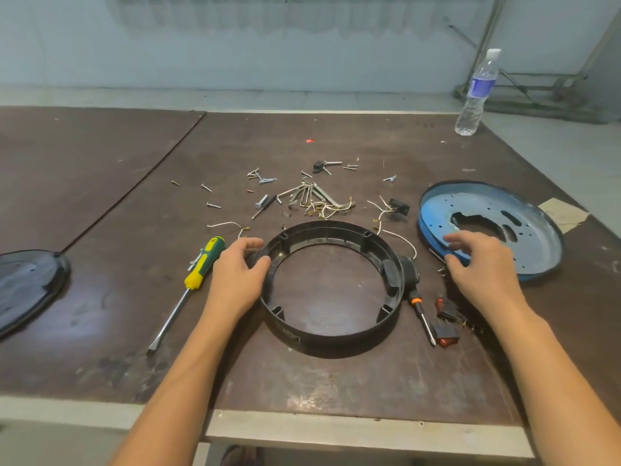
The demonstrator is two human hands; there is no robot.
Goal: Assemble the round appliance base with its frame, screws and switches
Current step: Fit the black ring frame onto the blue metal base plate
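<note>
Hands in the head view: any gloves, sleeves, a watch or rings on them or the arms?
No. The left hand and right hand are bare, with no gloves, rings or watch. The left forearm and right forearm are uncovered to the frame edge, with no sleeve, strap, tape or marking in view.

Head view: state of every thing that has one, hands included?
black ring: lying flat, left rim gripped.
left hand: grips black ring, thumb inside.
blue plate: lying rim up.
right hand: fingers relaxed over blue plate's near rim, holds nothing.
water bottle: upright, capped.
green screwdriver: lying flat, untouched.
</note>
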